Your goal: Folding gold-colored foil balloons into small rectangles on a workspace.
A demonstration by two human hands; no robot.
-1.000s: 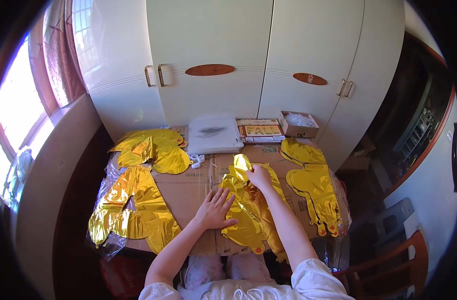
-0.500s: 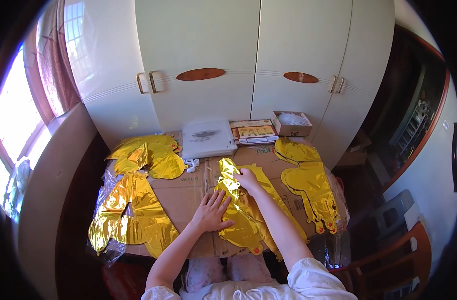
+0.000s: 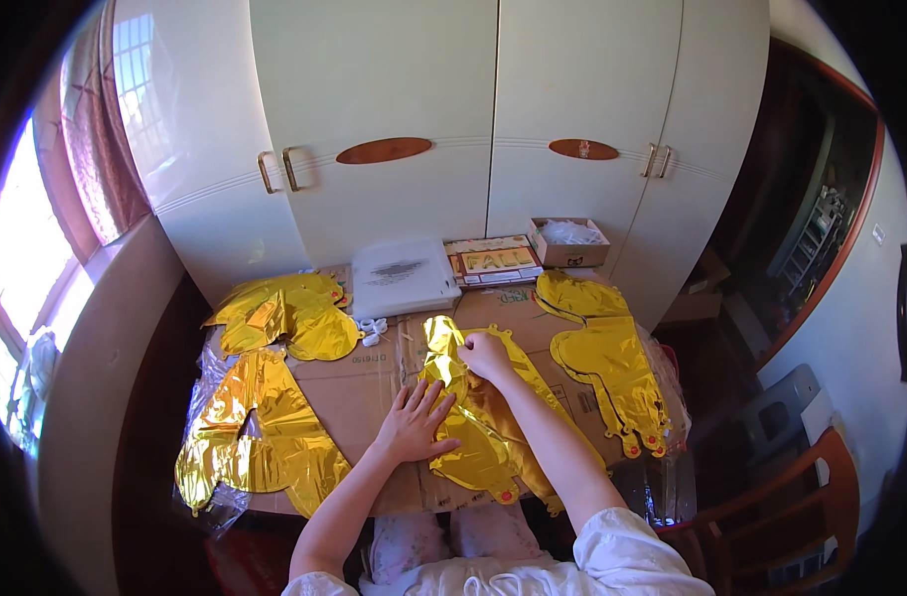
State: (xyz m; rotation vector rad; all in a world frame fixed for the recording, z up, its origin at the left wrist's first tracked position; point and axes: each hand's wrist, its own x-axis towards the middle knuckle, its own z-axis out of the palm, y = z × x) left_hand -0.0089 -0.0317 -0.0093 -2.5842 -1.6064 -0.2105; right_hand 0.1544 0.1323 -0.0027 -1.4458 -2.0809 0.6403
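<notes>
A flat, uninflated gold foil balloon lies creased in front of me, its upper part folded over. My left hand rests on its left edge, fingers stretched and spread flat. Higher up, my right hand is closed with curled fingers, gripping the foil near the fold; its fingertips are partly hidden. Further flat gold foil balloons lie at the far left, the near left and the right.
Cardboard covers the table. Along the back stand a stack of clear plastic bags, flat printed boxes and a small open box of white pieces. Small white clips lie nearby. A wooden chair is at the right.
My right hand has curled its fingers more tightly and turned at the fold of the foil. My left hand stays spread on the balloon. The whole view has shifted slightly.
</notes>
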